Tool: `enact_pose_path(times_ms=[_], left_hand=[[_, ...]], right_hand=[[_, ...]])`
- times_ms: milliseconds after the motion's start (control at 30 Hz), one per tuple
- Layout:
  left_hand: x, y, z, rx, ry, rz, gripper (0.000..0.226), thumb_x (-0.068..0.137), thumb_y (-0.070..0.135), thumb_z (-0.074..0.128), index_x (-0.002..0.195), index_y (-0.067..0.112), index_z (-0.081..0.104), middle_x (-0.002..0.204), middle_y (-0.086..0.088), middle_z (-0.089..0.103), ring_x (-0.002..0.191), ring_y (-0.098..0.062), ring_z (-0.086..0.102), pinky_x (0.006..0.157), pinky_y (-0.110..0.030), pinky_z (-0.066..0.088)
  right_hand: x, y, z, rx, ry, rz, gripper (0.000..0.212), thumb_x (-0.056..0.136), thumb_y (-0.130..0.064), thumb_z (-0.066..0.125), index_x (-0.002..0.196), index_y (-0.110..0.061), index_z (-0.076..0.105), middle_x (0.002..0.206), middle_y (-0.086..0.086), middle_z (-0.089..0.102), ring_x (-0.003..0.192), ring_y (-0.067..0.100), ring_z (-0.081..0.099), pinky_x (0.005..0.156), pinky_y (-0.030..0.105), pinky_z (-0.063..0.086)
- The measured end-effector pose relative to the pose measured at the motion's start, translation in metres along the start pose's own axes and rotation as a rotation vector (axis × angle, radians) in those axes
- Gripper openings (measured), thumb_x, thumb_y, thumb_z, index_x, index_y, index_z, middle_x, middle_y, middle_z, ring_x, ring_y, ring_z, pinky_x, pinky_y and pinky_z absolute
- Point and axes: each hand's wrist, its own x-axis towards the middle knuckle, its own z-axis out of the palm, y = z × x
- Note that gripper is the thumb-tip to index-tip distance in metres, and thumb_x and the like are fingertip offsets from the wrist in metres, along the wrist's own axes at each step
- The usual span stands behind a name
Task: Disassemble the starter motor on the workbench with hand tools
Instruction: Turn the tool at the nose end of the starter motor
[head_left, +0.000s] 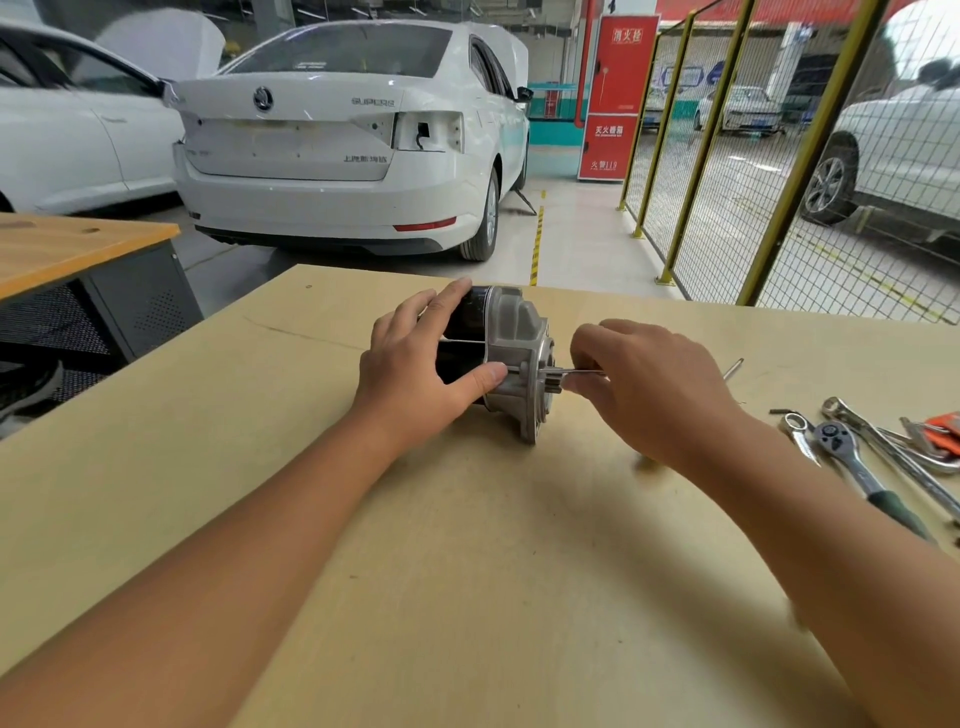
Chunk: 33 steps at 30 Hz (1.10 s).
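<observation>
Black-bodied starter motor (493, 358) under left fingers (441, 306), right hand (644, 384) apparently pinching thin tool (584, 372)

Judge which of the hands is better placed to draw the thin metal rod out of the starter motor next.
Right. The right hand already pinches the thin metal rod at the grey aluminium end housing, while the left hand grips the black cylindrical motor body, steadying it.
</observation>
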Motion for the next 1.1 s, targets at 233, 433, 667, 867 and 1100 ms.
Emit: enact_pose_path(times_ms=[233, 433, 667, 867, 1100], left_hand=[[-0.0013, 0.0032, -0.0031, -0.008, -0.020, -0.010, 0.092, 0.076, 0.072, 0.060, 0.158, 0.046, 0.029, 0.157, 0.008, 0.039, 0.138, -0.024, 0.036, 0.111, -0.048, 0.041], [-0.0009, 0.0012, -0.0022, -0.009, -0.007, -0.004, 0.089, 0.081, 0.069, 0.067, 0.158, 0.046, 0.029, 0.158, 0.008, 0.038, 0.139, -0.025, 0.036, 0.111, -0.049, 0.041], [0.0004, 0.0010, -0.0011, 0.002, -0.001, 0.002, 0.087, 0.085, 0.060, 0.074, 0.159, 0.044, 0.030, 0.158, 0.007, 0.039, 0.139, -0.026, 0.036, 0.111, -0.051, 0.040], [-0.0003, 0.0010, -0.0006, -0.006, 0.008, 0.002, 0.088, 0.084, 0.057, 0.076, 0.159, 0.043, 0.032, 0.156, 0.008, 0.040, 0.138, -0.027, 0.037, 0.111, -0.050, 0.040], [-0.0003, 0.0009, -0.0018, -0.014, -0.016, 0.002, 0.090, 0.080, 0.067, 0.068, 0.159, 0.045, 0.029, 0.157, 0.008, 0.039, 0.138, -0.026, 0.037, 0.112, -0.051, 0.040]], right_hand=[[-0.0002, 0.0021, 0.0002, 0.143, -0.028, 0.025, 0.030, 0.100, -0.037, 0.053, 0.092, -0.012, 0.068, 0.087, 0.002, 0.049, 0.073, 0.028, 0.054, 0.066, 0.038, 0.047], [-0.0006, -0.0002, 0.0009, -0.007, -0.023, 0.004, 0.020, 0.100, -0.043, 0.054, 0.098, -0.026, 0.064, 0.100, -0.007, 0.053, 0.080, 0.023, 0.058, 0.083, 0.042, 0.043], [-0.0004, 0.0002, 0.0012, -0.050, -0.012, 0.010, 0.021, 0.096, -0.048, 0.059, 0.088, -0.030, 0.051, 0.087, -0.010, 0.058, 0.073, 0.024, 0.058, 0.068, 0.035, 0.043], [-0.0009, 0.0024, 0.0027, 0.137, -0.052, 0.003, 0.021, 0.101, -0.034, 0.053, 0.093, -0.018, 0.063, 0.078, 0.000, 0.053, 0.072, 0.028, 0.055, 0.063, 0.041, 0.049], [0.0013, 0.0052, 0.0042, -0.007, -0.074, -0.009, 0.025, 0.100, -0.040, 0.053, 0.091, -0.021, 0.067, 0.089, -0.006, 0.055, 0.082, 0.025, 0.059, 0.078, 0.041, 0.044]])
